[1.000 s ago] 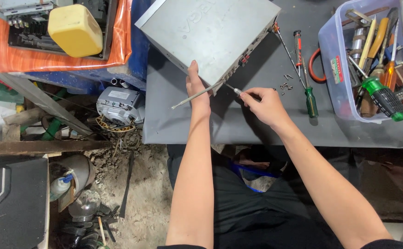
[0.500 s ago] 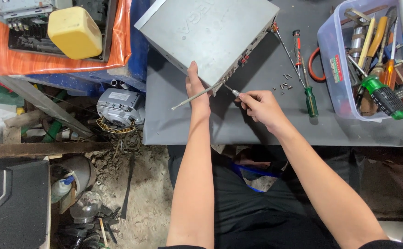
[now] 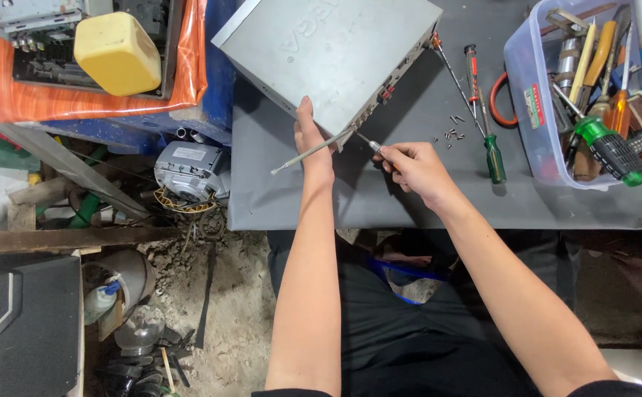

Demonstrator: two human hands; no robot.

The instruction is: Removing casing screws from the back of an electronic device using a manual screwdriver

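Right hand (image 3: 415,170) nearer — grey table (image 3: 424,198)

A dark grey tabletop (image 3: 424,198) fills the scene from 12 to 3 o'clock. Bare dirt floor (image 3: 240,316) lies at 7 o'clock. A rusty plank (image 3: 63,240) runs at 9, orange sheeting (image 3: 192,66) at 11. Light is even.

Light: bright, even daylight from above | Shadows: soft and short under the grey metal box (image 3: 336,55) and the forearms on the table (image 3: 409,198) | Glare: weak sheen on the box top | Focus: sharp in the middle, softer at the bottom corners | Distortion: slight wide-angle bending at the edges | Dark zone: under the table's near edge
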